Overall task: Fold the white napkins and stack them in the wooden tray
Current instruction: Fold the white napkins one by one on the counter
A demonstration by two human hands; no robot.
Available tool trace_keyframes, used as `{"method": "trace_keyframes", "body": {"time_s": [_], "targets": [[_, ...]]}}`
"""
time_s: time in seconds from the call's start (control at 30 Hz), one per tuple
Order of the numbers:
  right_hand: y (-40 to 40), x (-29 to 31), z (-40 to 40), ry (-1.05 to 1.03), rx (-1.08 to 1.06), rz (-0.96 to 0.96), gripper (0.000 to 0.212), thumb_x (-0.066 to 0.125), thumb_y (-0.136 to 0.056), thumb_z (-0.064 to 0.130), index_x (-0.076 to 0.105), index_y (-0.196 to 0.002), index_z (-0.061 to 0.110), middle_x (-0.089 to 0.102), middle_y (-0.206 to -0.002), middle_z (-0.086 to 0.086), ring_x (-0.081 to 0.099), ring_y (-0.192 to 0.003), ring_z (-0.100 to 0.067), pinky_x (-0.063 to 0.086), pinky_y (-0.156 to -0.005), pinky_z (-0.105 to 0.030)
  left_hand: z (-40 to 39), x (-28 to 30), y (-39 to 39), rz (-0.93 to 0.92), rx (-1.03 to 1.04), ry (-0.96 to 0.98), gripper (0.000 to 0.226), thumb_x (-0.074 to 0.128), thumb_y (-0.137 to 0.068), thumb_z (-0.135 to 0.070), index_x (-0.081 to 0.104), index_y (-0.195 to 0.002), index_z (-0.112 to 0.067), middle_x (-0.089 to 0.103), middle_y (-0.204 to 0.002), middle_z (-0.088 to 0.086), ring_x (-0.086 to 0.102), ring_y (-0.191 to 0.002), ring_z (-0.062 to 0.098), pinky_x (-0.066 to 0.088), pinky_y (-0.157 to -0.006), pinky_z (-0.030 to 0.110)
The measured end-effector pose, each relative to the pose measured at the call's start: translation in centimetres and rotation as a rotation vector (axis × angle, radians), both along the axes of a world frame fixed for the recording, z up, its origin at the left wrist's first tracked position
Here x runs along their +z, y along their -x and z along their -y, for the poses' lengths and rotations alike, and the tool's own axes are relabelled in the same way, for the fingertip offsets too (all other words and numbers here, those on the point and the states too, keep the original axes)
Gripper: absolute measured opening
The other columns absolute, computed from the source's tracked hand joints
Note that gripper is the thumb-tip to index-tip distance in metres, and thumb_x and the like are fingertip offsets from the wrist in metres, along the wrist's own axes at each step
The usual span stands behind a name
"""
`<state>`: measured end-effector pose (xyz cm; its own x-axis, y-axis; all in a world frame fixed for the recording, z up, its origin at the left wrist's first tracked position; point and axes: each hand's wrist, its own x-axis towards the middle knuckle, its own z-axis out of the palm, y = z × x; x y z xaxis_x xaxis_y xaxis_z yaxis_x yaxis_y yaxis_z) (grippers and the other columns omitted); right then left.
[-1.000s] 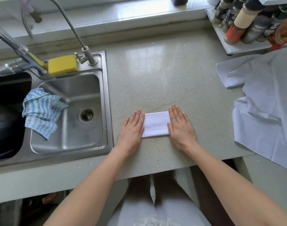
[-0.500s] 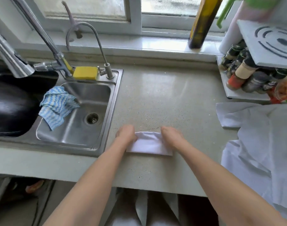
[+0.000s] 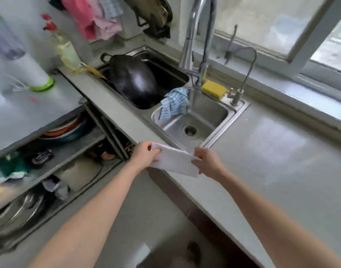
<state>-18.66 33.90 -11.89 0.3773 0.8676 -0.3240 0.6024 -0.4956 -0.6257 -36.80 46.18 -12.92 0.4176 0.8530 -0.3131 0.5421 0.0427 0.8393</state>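
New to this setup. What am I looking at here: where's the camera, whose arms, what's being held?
There is no machine here: a person works with bare hands, and the one camera sits on their head, looking forward and down. That is why two forearms reach in from the bottom. The left hand and right hand each pinch one end of a folded white napkin, held off the grey counter near its front edge. Behind it is a steel sink with a blue striped cloth draped over its rim, a yellow sponge by the tap, and a black wok in the other basin. No wooden tray is in view.
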Motion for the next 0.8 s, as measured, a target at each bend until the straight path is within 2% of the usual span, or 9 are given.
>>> {"method": "trace_keyframes", "body": {"time_s": [0.13,0.17,0.23,0.33,0.43,0.53,0.6,0.7,0.8], "targets": [[10.7,0.7,-7.0,-0.074,0.069,-0.166,0.021,0.065,-0.084,0.003,0.049,-0.072,0.010,0.049,-0.078,-0.010,0.053,-0.051,-0.019,0.041,-0.035,-0.018,-2.4,1.1,13.3,-0.034,0.259,-0.165,0.040,0.058,-0.093,-0.015,0.037,-0.059,-0.016,0.034,-0.061,-0.002,0.043,-0.056,0.011,0.051,-0.049,0.020],[14.2,0.6,-8.8,-0.075,0.082,-0.212,0.013,0.065,-0.084,0.002,0.053,-0.082,0.006,0.049,-0.085,-0.011,0.054,-0.056,-0.020,0.040,-0.036,-0.017,-2.8,1.3,17.2,-0.043,0.327,-0.205,0.042,0.057,-0.094,-0.015,0.035,-0.058,-0.019,0.033,-0.059,-0.004,0.039,-0.052,0.008,0.044,-0.044,0.014],[21.6,0.4,-12.0,-0.060,0.132,-0.283,0.019,0.066,-0.085,0.001,0.058,-0.102,0.001,0.050,-0.099,-0.008,0.058,-0.073,-0.023,0.047,-0.044,-0.019,-3.4,1.7,25.1,-0.104,0.411,-0.269,0.042,0.056,-0.093,-0.015,0.035,-0.058,-0.021,0.033,-0.057,-0.005,0.036,-0.048,0.006,0.035,-0.039,0.009],[33.2,0.6,-16.1,-0.052,0.278,-0.322,0.010,0.067,-0.086,0.002,0.062,-0.094,-0.003,0.056,-0.089,-0.008,0.062,-0.073,-0.022,0.054,-0.049,-0.021,-4.3,2.1,37.0,-0.133,0.560,-0.298,0.039,0.058,-0.093,-0.010,0.038,-0.060,-0.016,0.037,-0.057,-0.002,0.036,-0.048,0.006,0.034,-0.039,0.008],[43.8,0.9,-19.3,-0.090,0.313,-0.386,0.009,0.066,-0.086,0.000,0.057,-0.085,0.001,0.042,-0.070,-0.003,0.056,-0.060,-0.018,0.060,-0.062,-0.035,-5.1,2.4,47.6,-0.111,0.721,-0.232,0.014,0.057,-0.094,-0.009,0.059,-0.084,0.000,0.055,-0.075,0.009,0.051,-0.058,0.013,0.038,-0.039,0.007],[52.4,1.2,-21.8,-0.116,0.360,-0.417,0.022,0.063,-0.088,0.002,0.050,-0.076,0.014,0.038,-0.068,0.000,0.049,-0.060,-0.014,0.061,-0.067,-0.041,-6.3,2.2,56.2,-0.117,0.826,-0.204,0.026,0.054,-0.097,-0.011,0.056,-0.109,0.012,0.058,-0.100,0.029,0.060,-0.066,0.012,0.046,-0.044,0.012],[57.0,1.3,-23.8,-0.134,0.402,-0.413,0.023,0.061,-0.088,0.002,0.048,-0.073,0.015,0.038,-0.065,0.000,0.045,-0.059,-0.014,0.060,-0.068,-0.044,-7.2,2.2,60.7,-0.123,0.874,-0.202,0.030,0.053,-0.097,-0.014,0.054,-0.111,0.013,0.058,-0.106,0.027,0.060,-0.061,0.009,0.046,-0.044,0.013],[63.2,0.8,-28.0,-0.153,0.481,-0.376,0.011,0.060,-0.089,0.005,0.054,-0.081,0.010,0.039,-0.063,0.001,0.044,-0.059,-0.013,0.060,-0.067,-0.044,-9.1,2.0,66.3,-0.095,0.986,-0.201,0.021,0.054,-0.097,-0.013,0.055,-0.086,0.005,0.051,-0.083,0.010,0.060,-0.058,0.012,0.038,-0.036,0.010],[69.0,0.2,-33.0,-0.180,0.582,-0.313,0.010,0.062,-0.089,0.009,0.060,-0.096,0.003,0.045,-0.068,-0.001,0.051,-0.065,-0.019,0.059,-0.061,-0.036,-12.0,1.8,71.3,-0.050,1.100,-0.215,0.038,0.056,-0.095,-0.010,0.038,-0.062,-0.014,0.040,-0.065,0.000,0.056,-0.060,0.016,0.052,-0.048,0.016]]}}
